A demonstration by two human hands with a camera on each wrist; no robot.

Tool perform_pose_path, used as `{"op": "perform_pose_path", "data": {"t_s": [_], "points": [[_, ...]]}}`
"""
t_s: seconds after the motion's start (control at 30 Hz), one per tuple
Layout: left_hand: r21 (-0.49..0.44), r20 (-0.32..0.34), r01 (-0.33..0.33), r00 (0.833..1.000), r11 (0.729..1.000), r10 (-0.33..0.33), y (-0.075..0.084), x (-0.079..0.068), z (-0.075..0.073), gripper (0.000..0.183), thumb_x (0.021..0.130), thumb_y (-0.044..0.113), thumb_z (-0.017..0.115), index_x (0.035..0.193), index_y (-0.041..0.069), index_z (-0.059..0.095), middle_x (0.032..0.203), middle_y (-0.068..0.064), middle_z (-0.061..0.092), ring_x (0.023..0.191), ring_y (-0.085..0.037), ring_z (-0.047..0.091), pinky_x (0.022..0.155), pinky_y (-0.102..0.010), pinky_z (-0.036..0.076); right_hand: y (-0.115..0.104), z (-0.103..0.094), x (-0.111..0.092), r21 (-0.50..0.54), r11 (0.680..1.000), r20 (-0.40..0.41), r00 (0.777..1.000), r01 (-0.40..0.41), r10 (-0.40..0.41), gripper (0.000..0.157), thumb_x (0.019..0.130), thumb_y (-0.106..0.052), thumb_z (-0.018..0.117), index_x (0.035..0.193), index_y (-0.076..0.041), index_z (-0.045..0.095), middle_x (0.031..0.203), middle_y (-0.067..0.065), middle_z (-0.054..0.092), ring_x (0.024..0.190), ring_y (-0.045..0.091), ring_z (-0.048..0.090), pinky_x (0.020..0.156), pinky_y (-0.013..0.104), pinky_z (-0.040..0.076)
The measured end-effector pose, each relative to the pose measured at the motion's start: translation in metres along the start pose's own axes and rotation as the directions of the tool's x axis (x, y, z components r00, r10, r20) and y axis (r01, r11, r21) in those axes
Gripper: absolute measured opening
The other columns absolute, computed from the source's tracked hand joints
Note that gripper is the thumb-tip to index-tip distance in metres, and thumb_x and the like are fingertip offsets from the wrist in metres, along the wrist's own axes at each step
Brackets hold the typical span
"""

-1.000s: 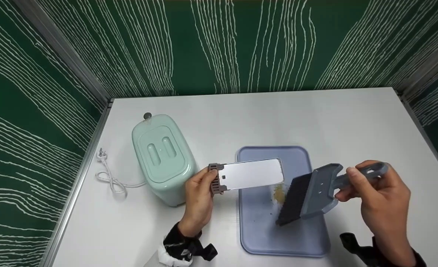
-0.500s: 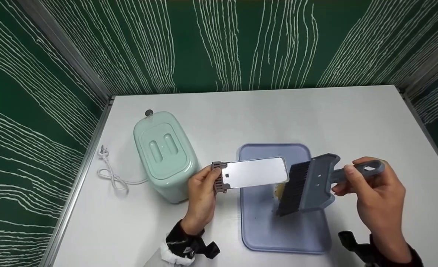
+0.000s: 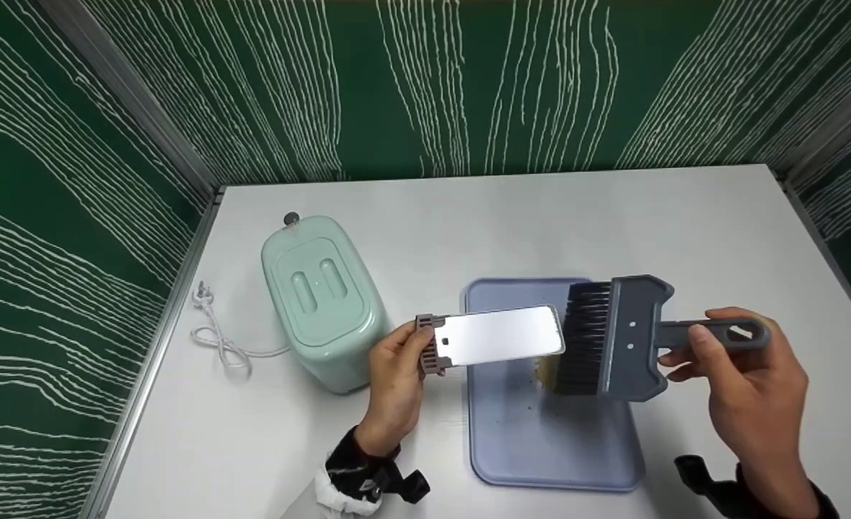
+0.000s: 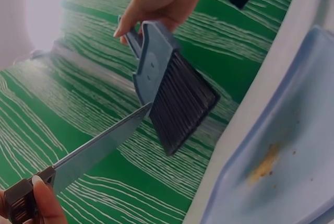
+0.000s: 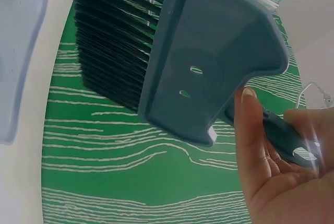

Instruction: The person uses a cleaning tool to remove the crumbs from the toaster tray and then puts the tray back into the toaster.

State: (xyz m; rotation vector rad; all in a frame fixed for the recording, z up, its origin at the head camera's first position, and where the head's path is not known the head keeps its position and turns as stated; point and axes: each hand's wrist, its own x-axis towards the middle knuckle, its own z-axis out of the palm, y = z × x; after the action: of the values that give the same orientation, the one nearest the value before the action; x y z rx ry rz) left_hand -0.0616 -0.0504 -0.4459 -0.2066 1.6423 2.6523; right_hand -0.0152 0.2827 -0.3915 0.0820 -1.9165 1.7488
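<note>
My left hand [image 3: 395, 378] pinches the grey slotted end of a flat shiny metal crumb tray [image 3: 501, 335], thumb on top. Its free end reaches over a blue-purple tray [image 3: 541, 454]. In my right hand [image 3: 761, 389] is the handle of a grey-blue hand brush [image 3: 638, 339] with black bristles [image 5: 115, 41]. The bristles hang beside the crumb tray's free end; whether they touch it I cannot tell. Yellowish crumbs [image 4: 265, 164] lie in the blue-purple tray beneath, partly hidden by the brush in the head view.
A mint-green appliance [image 3: 324, 288], apparently a toaster with a lid, stands left of my left hand. Its white cord and plug [image 3: 216, 331] lie on the white table [image 3: 425, 238] farther left. Green walls with white streaks [image 3: 425, 86] enclose the back and sides.
My right hand has turned the brush from a slant to nearly level, so its broad face shows more. The crumb tray has shifted slightly right in view, still in my left hand.
</note>
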Motion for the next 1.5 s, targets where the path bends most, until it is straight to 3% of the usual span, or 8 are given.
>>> {"op": "perform_pose_path", "data": {"t_s": [0.07,0.17,0.33,0.57,0.8,1.13,1.37,1.5], "points": [[-0.003,-0.001,-0.003,1.0,1.0,0.003,-0.001,0.0,0.0,0.026,0.102,0.003,0.058,0.118,-0.016,0.067,0.095,-0.015,0.073,0.075,-0.017,0.068,0.06,-0.024,0.056,0.002,-0.002,0.0,0.05,0.999,0.0,1.0,0.018,-0.018,0.025,0.095,0.018,0.06,0.12,0.015,0.06,0.091,0.014,0.075,0.066,0.015,0.074,0.057,0.02,0.06],[-0.005,0.0,-0.007,1.0,1.0,0.007,-0.002,0.0,0.001,0.026,0.102,0.003,0.058,0.117,-0.016,0.067,0.095,-0.015,0.073,0.074,-0.016,0.067,0.06,-0.023,0.055,0.004,-0.005,-0.001,0.048,0.998,-0.006,0.999,0.041,-0.04,0.026,0.095,0.019,0.059,0.121,0.016,0.06,0.094,0.013,0.075,0.069,0.014,0.075,0.058,0.02,0.06],[-0.011,0.001,-0.001,1.0,1.0,0.001,-0.002,0.0,0.001,0.026,0.102,0.003,0.057,0.118,-0.015,0.067,0.098,-0.017,0.073,0.078,-0.018,0.069,0.063,-0.024,0.057,0.007,-0.009,-0.003,-0.112,0.989,-0.032,0.995,0.093,-0.097,0.027,0.095,0.019,0.058,0.123,0.02,0.057,0.102,0.008,0.073,0.076,0.008,0.076,0.063,0.018,0.06],[-0.005,-0.004,-0.001,1.0,1.0,0.001,-0.002,0.001,-0.001,0.028,0.101,0.003,0.057,0.12,-0.015,0.066,0.097,-0.017,0.073,0.077,-0.019,0.07,0.061,-0.024,0.057,0.015,-0.016,-0.004,-0.075,0.987,-0.068,0.986,0.144,-0.149,0.024,0.095,0.022,0.055,0.118,0.029,0.054,0.105,0.013,0.068,0.089,0.011,0.077,0.078,0.022,0.061],[-0.007,-0.008,0.011,1.0,1.0,-0.011,-0.003,0.001,0.0,0.028,0.102,0.003,0.056,0.12,-0.016,0.065,0.098,-0.018,0.073,0.078,-0.019,0.07,0.061,-0.024,0.057,0.026,-0.03,-0.002,-0.202,0.963,-0.105,0.974,0.178,-0.202,0.025,0.091,0.028,0.058,0.116,0.029,0.058,0.109,0.005,0.072,0.093,0.009,0.075,0.085,0.017,0.058],[-0.007,0.011,0.013,1.0,1.0,-0.013,-0.002,0.001,0.0,0.028,0.103,0.004,0.055,0.12,-0.015,0.065,0.1,-0.018,0.073,0.081,-0.019,0.069,0.062,-0.024,0.055,0.046,-0.051,-0.002,-0.324,0.936,-0.103,0.978,0.139,-0.181,0.033,0.087,0.03,0.062,0.118,0.02,0.067,0.111,-0.003,0.074,0.098,0.004,0.073,0.085,0.013,0.056],[-0.011,0.002,0.015,1.0,1.0,-0.015,-0.002,0.001,0.0,0.027,0.103,0.003,0.054,0.119,-0.016,0.065,0.1,-0.018,0.073,0.08,-0.019,0.07,0.063,-0.025,0.057,0.062,-0.064,-0.004,-0.364,0.915,-0.045,0.978,0.172,-0.202,0.034,0.081,0.033,0.065,0.111,0.02,0.07,0.12,0.004,0.074,0.113,0.005,0.069,0.093,0.013,0.052],[-0.008,0.005,0.012,1.0,1.0,-0.012,-0.002,0.001,0.0,0.028,0.103,0.003,0.055,0.12,-0.016,0.065,0.099,-0.018,0.073,0.078,-0.019,0.069,0.062,-0.025,0.057,0.072,-0.074,-0.009,-0.439,0.888,-0.031,0.986,0.136,-0.166,0.036,0.079,0.032,0.069,0.11,0.016,0.073,0.124,-0.006,0.071,0.115,-0.002,0.065,0.092,0.008,0.049]]}}
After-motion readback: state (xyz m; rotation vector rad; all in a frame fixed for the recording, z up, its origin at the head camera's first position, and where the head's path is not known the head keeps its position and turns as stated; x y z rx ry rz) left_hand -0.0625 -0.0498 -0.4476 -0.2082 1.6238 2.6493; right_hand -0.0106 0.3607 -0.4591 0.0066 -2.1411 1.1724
